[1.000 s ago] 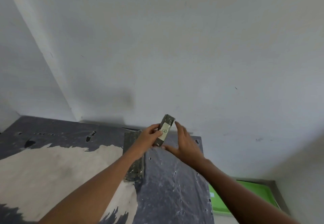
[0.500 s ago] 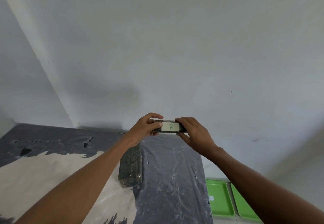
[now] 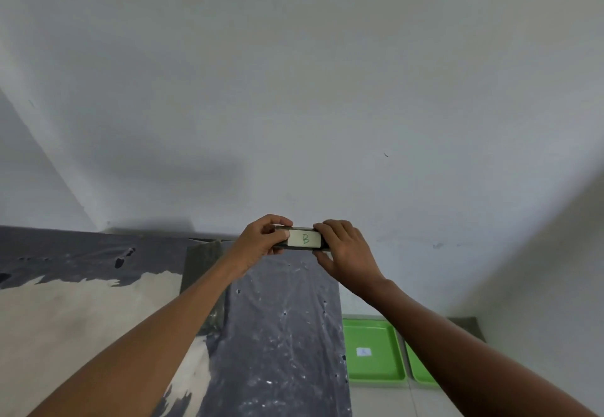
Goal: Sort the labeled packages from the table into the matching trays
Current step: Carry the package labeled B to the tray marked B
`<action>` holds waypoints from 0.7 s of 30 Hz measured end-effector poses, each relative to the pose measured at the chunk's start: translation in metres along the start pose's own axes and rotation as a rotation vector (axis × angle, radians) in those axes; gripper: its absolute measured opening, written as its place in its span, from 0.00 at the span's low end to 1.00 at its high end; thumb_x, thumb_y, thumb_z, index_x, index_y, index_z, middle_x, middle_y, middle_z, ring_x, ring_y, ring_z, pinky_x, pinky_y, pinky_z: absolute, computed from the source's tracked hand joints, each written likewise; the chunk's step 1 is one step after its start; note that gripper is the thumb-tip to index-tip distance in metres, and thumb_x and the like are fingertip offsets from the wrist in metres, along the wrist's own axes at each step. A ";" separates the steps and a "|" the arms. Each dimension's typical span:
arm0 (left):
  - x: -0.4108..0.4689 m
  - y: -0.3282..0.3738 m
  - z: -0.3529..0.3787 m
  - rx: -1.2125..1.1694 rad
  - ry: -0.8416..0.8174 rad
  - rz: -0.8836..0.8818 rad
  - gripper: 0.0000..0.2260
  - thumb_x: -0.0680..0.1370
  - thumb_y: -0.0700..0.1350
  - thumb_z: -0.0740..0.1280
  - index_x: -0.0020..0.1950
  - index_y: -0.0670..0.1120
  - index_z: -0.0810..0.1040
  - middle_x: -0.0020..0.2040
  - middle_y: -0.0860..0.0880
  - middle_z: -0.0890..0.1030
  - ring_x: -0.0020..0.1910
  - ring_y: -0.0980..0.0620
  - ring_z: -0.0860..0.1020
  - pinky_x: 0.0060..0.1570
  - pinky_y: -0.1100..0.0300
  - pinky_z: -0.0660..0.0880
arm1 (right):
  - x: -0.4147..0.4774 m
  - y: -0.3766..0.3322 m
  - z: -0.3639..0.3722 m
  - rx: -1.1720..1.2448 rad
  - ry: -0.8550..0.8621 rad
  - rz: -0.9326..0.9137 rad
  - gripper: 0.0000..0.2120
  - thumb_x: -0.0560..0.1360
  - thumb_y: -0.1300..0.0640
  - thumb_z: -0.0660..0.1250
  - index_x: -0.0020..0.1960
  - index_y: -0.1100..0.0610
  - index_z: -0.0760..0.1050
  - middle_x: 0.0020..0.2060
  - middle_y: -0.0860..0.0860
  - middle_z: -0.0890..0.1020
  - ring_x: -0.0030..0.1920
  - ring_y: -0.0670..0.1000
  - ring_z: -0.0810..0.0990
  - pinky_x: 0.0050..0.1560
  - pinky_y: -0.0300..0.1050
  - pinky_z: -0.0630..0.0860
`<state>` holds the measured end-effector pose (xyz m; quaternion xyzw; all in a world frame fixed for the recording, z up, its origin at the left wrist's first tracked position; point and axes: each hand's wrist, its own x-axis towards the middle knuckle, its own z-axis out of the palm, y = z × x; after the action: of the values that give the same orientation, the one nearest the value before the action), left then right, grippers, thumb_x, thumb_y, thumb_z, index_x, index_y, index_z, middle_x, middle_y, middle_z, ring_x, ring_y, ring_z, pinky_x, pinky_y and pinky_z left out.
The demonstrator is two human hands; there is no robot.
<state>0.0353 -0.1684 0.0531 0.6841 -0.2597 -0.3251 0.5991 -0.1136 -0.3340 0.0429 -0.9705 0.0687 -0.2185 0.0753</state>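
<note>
I hold a small dark package [image 3: 304, 239] level in front of the wall, its white label marked with a green "B" facing me. My left hand [image 3: 261, 241] pinches its left end and my right hand [image 3: 346, 253] grips its right end. Below to the right, a green tray [image 3: 376, 331] with a small white label lies on the floor, and a second green tray [image 3: 420, 372] beside it is mostly hidden by my right forearm. Another dark package [image 3: 202, 263] lies on the table under my left arm, partly covered.
The table [image 3: 284, 335] carries a worn grey and beige cover, with its right edge just left of the trays. A white wall [image 3: 294, 90] stands directly behind the table, and a corner runs down at the far left.
The package was tilted on end a second ago; both hands have turned it level with the "B" label facing me. The view has tipped down a little, showing more of the trays.
</note>
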 end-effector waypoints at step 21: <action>-0.081 -0.098 0.275 -0.125 -0.100 -0.172 0.11 0.78 0.35 0.68 0.59 0.43 0.80 0.55 0.39 0.82 0.53 0.42 0.83 0.59 0.46 0.80 | -0.265 0.133 -0.049 -0.008 -0.189 0.146 0.24 0.70 0.55 0.72 0.64 0.53 0.71 0.53 0.53 0.79 0.50 0.59 0.77 0.45 0.55 0.78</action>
<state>-0.2291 -0.2726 -0.0520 0.6480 -0.2087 -0.4249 0.5967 -0.3853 -0.4254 -0.0463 -0.9795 0.1324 -0.1196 0.0935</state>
